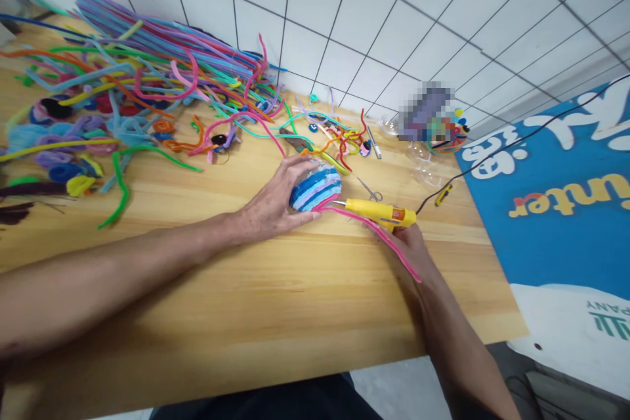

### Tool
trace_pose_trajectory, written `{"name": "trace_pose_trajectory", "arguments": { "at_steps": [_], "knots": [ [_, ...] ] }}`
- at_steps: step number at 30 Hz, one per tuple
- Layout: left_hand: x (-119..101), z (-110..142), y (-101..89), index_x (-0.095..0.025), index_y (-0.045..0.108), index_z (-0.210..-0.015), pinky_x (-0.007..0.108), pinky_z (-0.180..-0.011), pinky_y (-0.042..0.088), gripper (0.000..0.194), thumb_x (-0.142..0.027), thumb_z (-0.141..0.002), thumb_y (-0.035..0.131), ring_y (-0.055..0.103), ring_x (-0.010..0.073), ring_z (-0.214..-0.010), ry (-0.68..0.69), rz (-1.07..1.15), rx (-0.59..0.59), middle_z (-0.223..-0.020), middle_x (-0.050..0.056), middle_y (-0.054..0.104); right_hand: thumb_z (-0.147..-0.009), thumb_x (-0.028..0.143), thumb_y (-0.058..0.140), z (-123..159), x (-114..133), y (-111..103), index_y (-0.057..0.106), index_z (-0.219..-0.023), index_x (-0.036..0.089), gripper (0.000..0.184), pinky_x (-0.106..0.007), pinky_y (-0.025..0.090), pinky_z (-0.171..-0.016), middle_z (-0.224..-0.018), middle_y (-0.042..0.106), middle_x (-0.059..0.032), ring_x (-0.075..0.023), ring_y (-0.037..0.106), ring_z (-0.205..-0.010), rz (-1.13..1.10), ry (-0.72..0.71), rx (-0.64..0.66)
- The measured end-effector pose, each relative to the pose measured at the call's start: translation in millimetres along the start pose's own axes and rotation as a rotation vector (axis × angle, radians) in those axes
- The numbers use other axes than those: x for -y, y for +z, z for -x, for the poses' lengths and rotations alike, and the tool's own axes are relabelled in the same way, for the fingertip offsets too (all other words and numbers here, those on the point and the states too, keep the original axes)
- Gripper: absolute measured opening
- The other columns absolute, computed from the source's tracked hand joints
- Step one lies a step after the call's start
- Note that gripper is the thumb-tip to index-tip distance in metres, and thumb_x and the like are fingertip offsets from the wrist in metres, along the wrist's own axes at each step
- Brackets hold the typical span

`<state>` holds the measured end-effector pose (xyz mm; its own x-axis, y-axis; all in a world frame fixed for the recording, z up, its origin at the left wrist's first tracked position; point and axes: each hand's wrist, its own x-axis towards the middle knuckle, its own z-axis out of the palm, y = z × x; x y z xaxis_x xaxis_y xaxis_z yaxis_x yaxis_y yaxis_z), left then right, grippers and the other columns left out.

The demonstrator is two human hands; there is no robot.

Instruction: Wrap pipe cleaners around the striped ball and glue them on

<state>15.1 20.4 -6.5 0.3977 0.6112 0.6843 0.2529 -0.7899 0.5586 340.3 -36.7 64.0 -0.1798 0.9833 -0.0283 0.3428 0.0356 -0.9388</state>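
Observation:
My left hand (277, 200) is cupped round a small dome (315, 187) wound from blue, white and pink pipe cleaners, pressing it to the wooden table (275, 302). My right hand (411, 244) grips a yellow hot glue gun (378, 212), its metal nozzle pointing left and touching the dome's lower edge. A loose pink pipe cleaner (381, 236) trails from the dome over my right hand toward the table's front.
A big heap of coloured pipe cleaners (142, 72) covers the table's far left. Small scissors (370, 189), a pen (374, 142), clear plastic shells (424, 164) and small parts lie behind the dome. The gun's black cord (512, 144) runs right over a blue banner (566, 197). White tiled wall behind.

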Motion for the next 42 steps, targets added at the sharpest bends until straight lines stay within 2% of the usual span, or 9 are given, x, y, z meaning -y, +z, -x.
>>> {"name": "trace_pose_trajectory", "arguments": {
  "at_steps": [6, 18, 27, 34, 42],
  "knots": [
    [0.1, 0.5, -0.6, -0.033, 0.032, -0.180, 0.069, -0.137, 0.053, 0.097, -0.047, -0.103, 0.088, 0.051, 0.0425, -0.168, -0.015, -0.006, 0.017, -0.171, 0.021, 0.052, -0.080, 0.073, 0.101, 1.1, -1.3, 0.3, 0.089, -0.102, 0.027, 0.053, -0.046, 0.074, -0.097, -0.105, 0.092, -0.0077, -0.0314, 0.087, -0.100, -0.025, 0.012, 0.006],
    [1.7, 0.4, -0.3, -0.031, 0.033, -0.180, 0.068, -0.134, 0.056, 0.096, -0.047, -0.103, 0.088, 0.053, 0.0435, -0.166, 0.028, 0.007, -0.001, -0.170, 0.022, 0.053, -0.084, 0.067, 0.101, -1.2, -9.6, -2.3, 0.087, -0.100, 0.026, 0.046, -0.046, 0.073, -0.101, -0.107, 0.091, -0.0083, -0.0317, 0.086, -0.104, -0.033, -0.005, 0.054],
    [0.9, 0.3, -0.6, -0.032, 0.031, -0.180, 0.069, -0.134, 0.056, 0.096, -0.047, -0.104, 0.086, 0.052, 0.0436, -0.167, 0.016, -0.012, 0.013, -0.170, 0.021, 0.052, -0.090, 0.063, 0.098, 0.9, -4.5, -0.1, 0.083, -0.099, 0.026, 0.042, -0.041, 0.072, -0.086, -0.101, 0.087, -0.0088, -0.0296, 0.083, -0.099, -0.037, -0.010, 0.070],
    [2.8, 0.9, 0.2, -0.033, 0.032, -0.180, 0.069, -0.134, 0.056, 0.094, -0.051, -0.104, 0.086, 0.053, 0.0426, -0.166, 0.016, 0.008, -0.001, -0.170, 0.021, 0.052, -0.086, 0.066, 0.100, -0.6, -7.6, -0.2, 0.084, -0.098, 0.026, 0.045, -0.043, 0.072, -0.089, -0.103, 0.089, -0.0088, -0.0307, 0.084, -0.100, -0.039, -0.019, 0.061],
    [2.0, 0.2, 0.0, -0.032, 0.032, -0.179, 0.069, -0.134, 0.056, 0.095, -0.049, -0.104, 0.087, 0.053, 0.0430, -0.165, 0.016, -0.010, 0.009, -0.169, 0.021, 0.052, -0.087, 0.061, 0.100, 0.9, -5.3, 0.8, 0.085, -0.100, 0.025, 0.041, -0.044, 0.073, -0.089, -0.101, 0.089, -0.0090, -0.0316, 0.085, -0.103, -0.031, -0.029, 0.047]
  ]
}}
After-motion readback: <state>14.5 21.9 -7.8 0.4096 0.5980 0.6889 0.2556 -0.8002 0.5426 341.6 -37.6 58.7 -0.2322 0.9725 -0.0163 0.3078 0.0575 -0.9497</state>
